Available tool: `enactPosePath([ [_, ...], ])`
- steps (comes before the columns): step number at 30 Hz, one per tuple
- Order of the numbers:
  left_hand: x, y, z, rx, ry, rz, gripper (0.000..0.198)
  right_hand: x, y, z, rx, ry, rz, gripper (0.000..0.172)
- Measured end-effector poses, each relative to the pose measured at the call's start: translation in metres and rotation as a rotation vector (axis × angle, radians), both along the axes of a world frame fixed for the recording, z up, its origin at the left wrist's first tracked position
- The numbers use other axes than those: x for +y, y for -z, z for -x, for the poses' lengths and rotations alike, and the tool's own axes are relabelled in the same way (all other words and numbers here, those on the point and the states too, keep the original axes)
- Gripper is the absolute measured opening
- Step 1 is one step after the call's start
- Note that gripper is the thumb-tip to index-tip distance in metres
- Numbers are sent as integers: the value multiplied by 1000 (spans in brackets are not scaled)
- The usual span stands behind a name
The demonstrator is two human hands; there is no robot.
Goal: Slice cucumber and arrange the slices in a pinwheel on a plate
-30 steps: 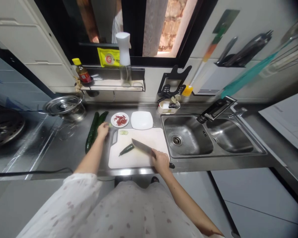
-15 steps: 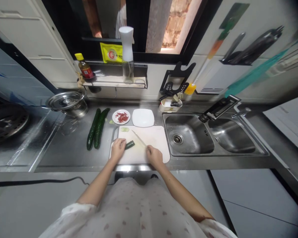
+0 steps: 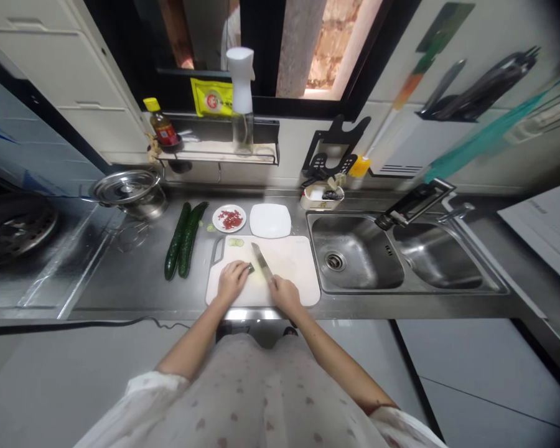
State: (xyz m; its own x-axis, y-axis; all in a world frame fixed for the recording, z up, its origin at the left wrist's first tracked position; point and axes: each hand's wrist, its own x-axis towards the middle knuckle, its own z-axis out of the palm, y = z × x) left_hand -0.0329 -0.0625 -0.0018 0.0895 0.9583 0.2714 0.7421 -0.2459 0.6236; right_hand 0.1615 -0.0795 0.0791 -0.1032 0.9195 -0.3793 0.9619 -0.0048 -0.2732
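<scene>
My left hand (image 3: 233, 279) is closed over a short piece of cucumber (image 3: 251, 268) on the white cutting board (image 3: 298, 261); only the cut end shows past the fingers. My right hand (image 3: 284, 292) grips a kitchen knife (image 3: 262, 260), its blade angled up and to the left, just right of the cucumber piece and apart from it. A few pale cucumber slices (image 3: 236, 242) lie near the board's upper left edge. Two whole cucumbers (image 3: 186, 242) rest side by side on the steel counter, left of the board.
Behind the board stand a small plate (image 3: 217, 225) of chopped red bits and a white square plate (image 3: 270, 221). A double sink (image 3: 354, 249) borders the board on the right. A lidded steel pot (image 3: 140, 199) sits at the back left, below a shelf (image 3: 205, 152) with bottles.
My left hand has moved right and now covers most of the cucumber piece. My right hand has shifted slightly left, and the knife's blade face shows more broadly.
</scene>
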Motion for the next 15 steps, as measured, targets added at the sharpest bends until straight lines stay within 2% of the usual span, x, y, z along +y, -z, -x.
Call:
enactPosePath([
  [6,2,8,2,14,83,-22,31,3,-3,3,-3,-22,8,35],
  [15,2,16,4,28,109,-51,31,2,-6,12,-13,-84,-18,34],
])
